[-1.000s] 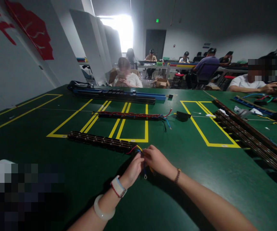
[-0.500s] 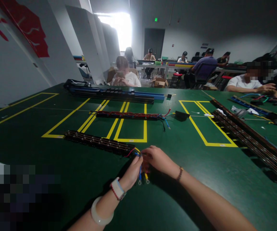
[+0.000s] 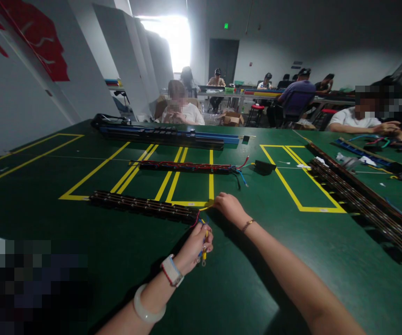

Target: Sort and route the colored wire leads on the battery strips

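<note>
My left hand [image 3: 194, 244] is closed around a bundle of blue and yellow wires [image 3: 204, 255], whose ring terminals stick out below the fingers. Those wires come from the right end of a long dark bar with metal rods [image 3: 145, 205], lying on the green table [image 3: 117, 270]. Up and to the right, my right hand [image 3: 231, 208] pinches a single yellow wire [image 3: 206, 206], stretched out from the same end of the bar. A thin red wire [image 3: 195, 219] loops beside that end. The tip of the yellow wire is hidden in my right fingers.
Behind the bar lies a second strip with red and blue wires [image 3: 187, 167], near a black piece [image 3: 264, 167]. Blue and black rails [image 3: 166, 135] lie farther back. More long bars [image 3: 365, 209] line the right side. Several people sit beyond, one at right [image 3: 354, 118].
My right hand has moved up and right, away from my left hand, drawing one yellow wire out of the bundle. My left hand keeps its hold on the other wires.
</note>
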### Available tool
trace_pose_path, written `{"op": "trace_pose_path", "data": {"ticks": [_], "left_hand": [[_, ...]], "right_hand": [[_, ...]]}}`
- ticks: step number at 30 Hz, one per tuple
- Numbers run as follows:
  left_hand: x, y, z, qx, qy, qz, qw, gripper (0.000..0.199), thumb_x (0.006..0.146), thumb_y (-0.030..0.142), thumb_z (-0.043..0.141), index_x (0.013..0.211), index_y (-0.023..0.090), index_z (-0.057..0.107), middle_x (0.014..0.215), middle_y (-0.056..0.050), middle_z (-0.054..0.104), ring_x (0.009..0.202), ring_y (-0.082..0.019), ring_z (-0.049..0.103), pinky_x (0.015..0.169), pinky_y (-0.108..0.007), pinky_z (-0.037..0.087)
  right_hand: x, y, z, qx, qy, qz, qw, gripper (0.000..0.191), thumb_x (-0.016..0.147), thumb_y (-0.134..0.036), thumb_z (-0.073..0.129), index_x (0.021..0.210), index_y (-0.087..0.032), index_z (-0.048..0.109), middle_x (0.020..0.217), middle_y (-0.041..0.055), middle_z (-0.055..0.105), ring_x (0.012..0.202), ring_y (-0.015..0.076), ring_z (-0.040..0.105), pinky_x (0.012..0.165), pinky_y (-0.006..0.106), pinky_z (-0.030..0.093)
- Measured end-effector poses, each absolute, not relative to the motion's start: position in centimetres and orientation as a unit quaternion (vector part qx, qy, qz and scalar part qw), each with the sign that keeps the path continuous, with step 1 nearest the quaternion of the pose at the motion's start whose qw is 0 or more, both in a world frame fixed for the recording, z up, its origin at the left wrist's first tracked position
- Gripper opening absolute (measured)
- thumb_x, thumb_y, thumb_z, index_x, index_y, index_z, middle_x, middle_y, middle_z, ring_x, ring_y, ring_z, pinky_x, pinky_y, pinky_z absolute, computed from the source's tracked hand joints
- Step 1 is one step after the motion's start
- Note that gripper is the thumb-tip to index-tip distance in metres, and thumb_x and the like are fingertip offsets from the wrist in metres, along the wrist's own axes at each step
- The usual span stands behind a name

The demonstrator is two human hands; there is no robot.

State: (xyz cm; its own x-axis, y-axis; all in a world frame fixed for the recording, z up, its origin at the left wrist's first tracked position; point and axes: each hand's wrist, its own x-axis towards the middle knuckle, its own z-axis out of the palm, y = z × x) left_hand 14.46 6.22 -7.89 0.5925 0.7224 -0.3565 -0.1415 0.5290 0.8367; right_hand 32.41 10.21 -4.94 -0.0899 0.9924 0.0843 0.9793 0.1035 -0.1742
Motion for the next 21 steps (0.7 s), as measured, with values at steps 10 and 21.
{"op": "trace_pose_path", "data": {"ticks": [10, 21], "left_hand": [[15.0, 7.0, -6.1, 0.339, 0.377, 0.261, 0.822, 0.009, 0.095, 0.018, 0.039, 0.093, 0.012, 0.045, 0.09, -0.011, 0.063, 0.077, -0.015, 0.065, 0.079, -0.034, 0.052], [14.1, 7.6, -6.8, 0.385, 0.346, 0.245, 0.82, 0.018, 0.092, 0.021, 0.047, 0.105, 0.01, 0.052, 0.098, -0.011, 0.062, 0.089, -0.016, 0.063, 0.081, -0.032, 0.052]], "right_hand": [[33.5, 4.7, -6.5, -0.534, -0.829, -0.065, 0.154, 0.026, 0.096, -0.028, 0.04, 0.108, -0.021, 0.063, 0.101, 0.0065, 0.059, 0.092, 0.0164, 0.048, 0.089, 0.032, 0.033], [33.2, 2.6, -6.5, -0.368, -0.908, -0.16, 0.122, 0.028, 0.095, -0.019, 0.042, 0.119, -0.023, 0.056, 0.11, 0.0038, 0.058, 0.091, 0.0138, 0.05, 0.087, 0.031, 0.039]]}}
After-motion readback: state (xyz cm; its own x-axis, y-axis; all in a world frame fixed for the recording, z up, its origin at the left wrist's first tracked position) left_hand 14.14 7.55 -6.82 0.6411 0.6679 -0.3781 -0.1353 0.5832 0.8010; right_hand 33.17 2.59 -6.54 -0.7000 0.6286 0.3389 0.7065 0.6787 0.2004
